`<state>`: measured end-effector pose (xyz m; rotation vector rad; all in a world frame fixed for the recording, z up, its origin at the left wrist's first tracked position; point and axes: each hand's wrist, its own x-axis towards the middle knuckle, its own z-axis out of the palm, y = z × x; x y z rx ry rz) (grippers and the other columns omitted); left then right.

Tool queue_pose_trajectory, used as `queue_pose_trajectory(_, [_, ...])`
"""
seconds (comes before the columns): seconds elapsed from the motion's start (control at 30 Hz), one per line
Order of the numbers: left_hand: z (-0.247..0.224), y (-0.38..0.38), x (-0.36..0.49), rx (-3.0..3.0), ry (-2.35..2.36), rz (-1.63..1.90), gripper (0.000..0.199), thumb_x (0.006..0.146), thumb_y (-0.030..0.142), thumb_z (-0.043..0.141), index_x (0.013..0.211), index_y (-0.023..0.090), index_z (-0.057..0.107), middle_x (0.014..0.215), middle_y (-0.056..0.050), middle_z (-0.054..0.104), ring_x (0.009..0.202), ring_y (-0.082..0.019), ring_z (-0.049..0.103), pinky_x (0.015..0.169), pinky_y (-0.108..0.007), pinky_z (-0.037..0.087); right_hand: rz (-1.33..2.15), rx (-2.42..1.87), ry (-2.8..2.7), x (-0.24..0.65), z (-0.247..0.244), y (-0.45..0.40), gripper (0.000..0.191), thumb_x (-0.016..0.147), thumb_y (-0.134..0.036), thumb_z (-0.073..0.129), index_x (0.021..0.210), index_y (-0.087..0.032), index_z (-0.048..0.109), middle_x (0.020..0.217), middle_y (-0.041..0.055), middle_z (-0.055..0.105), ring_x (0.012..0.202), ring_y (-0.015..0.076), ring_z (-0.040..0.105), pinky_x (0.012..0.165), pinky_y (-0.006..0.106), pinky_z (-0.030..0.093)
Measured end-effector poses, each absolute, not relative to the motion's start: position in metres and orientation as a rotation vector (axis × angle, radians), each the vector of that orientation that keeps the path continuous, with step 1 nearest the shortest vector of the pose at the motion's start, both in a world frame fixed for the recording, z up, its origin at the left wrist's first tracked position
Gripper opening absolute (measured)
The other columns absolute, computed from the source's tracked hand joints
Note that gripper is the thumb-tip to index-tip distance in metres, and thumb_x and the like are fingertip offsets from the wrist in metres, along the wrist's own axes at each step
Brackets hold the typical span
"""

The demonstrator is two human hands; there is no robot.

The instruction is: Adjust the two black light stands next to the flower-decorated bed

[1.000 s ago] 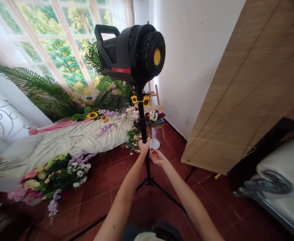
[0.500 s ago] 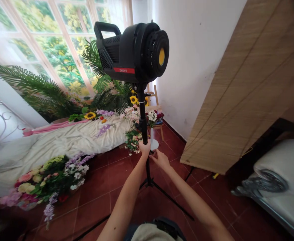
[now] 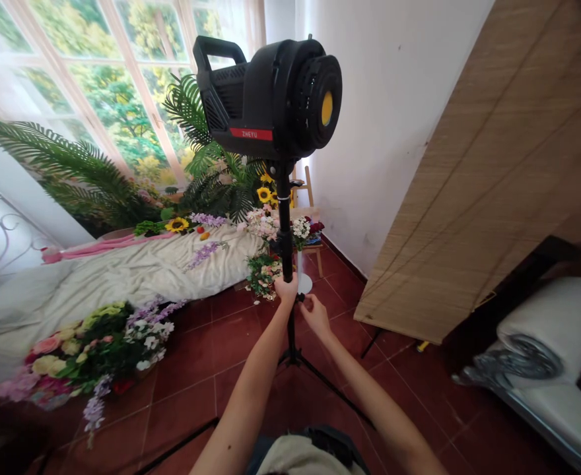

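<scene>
A black studio light (image 3: 255, 99) with a top handle, a red label strip and a yellow front disc sits on top of a black light stand (image 3: 284, 218). My left hand (image 3: 286, 289) is wrapped round the stand's pole, about midway down. Just below it on the right, my right hand (image 3: 314, 313) has its fingertips closed at a small black knob (image 3: 300, 298) on the pole. The stand's legs (image 3: 337, 386) are spread on the floor, partly covered by my forearms.
A bed with a cream cover (image 3: 211, 264) lies to the left, with a flower arrangement (image 3: 82, 356) before it. A bamboo blind (image 3: 434, 198) leans at right, near a white upholstered seat (image 3: 552, 330). Behind the stand are a small chair (image 3: 313, 251) and a white wall (image 3: 370, 99).
The light appears slightly higher and further right in the picture. My left hand keeps its grip on the pole; my right hand's fingers have shifted slightly at the knob.
</scene>
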<state>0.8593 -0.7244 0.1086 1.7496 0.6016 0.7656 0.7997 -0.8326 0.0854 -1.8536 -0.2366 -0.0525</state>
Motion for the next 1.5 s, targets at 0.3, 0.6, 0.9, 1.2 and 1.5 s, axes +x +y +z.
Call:
queue_pose_trajectory(0.3, [0.109, -0.725, 0.860, 1.735, 0.608, 0.775, 0.029, 0.066, 0.036, 0.058, 0.047, 0.016, 0.049, 0.046, -0.003, 0.051, 0.045, -0.012, 0.049, 0.045, -0.021, 0.032, -0.089, -1.887, -0.487, 0.774, 0.077, -0.842, 0.019, 0.072, -0.023, 0.058, 0.090, -0.026, 0.062, 0.125, 0.0073, 0.042, 0.107, 0.0226, 0.050, 0.088, 0.037, 0.045])
queue_pose_trajectory(0.6, [0.102, -0.721, 0.861, 1.709, 0.597, 0.707, 0.025, 0.064, 0.038, 0.060, 0.055, 0.015, 0.059, 0.053, -0.006, 0.059, 0.054, -0.017, 0.057, 0.049, -0.023, 0.037, -0.367, -1.539, -0.474, 0.824, 0.172, -0.823, 0.054, 0.064, -0.027, 0.070, 0.112, -0.022, 0.046, 0.118, 0.0115, 0.050, 0.106, 0.0222, 0.049, 0.093, 0.039, 0.040])
queue_pose_trajectory(0.9, [0.106, -0.720, 0.858, 1.649, 0.552, 0.728, 0.024, 0.063, 0.035, 0.061, 0.049, 0.017, 0.053, 0.046, -0.002, 0.053, 0.054, -0.017, 0.056, 0.048, -0.023, 0.036, -0.380, -1.704, -0.643, 0.864, 0.265, -0.765, 0.039, 0.072, -0.040, 0.061, 0.101, -0.021, 0.042, 0.080, 0.0009, 0.060, 0.073, 0.0176, 0.059, 0.069, 0.032, 0.046])
queue_pose_trajectory(1.2, [0.106, -0.712, 0.836, 1.704, 0.194, 0.655, 0.030, 0.064, 0.044, 0.066, 0.072, 0.016, 0.057, 0.065, 0.000, 0.060, 0.057, -0.012, 0.056, 0.057, -0.022, 0.044, -0.441, -1.684, -0.702, 0.869, 0.286, -0.765, 0.032, 0.072, -0.039, 0.060, 0.091, -0.020, 0.043, 0.077, 0.0001, 0.058, 0.067, 0.0143, 0.055, 0.066, 0.028, 0.044])
queue_pose_trajectory(1.5, [0.085, -0.709, 0.826, 1.576, 0.246, 0.471, 0.034, 0.057, 0.040, 0.072, 0.074, 0.015, 0.056, 0.062, 0.001, 0.059, 0.053, -0.011, 0.056, 0.055, -0.023, 0.045, -0.519, -1.662, -0.746, 0.871, 0.299, -0.763, 0.033, 0.073, -0.043, 0.059, 0.091, -0.020, 0.043, 0.077, 0.0004, 0.057, 0.068, 0.0142, 0.053, 0.067, 0.028, 0.044])
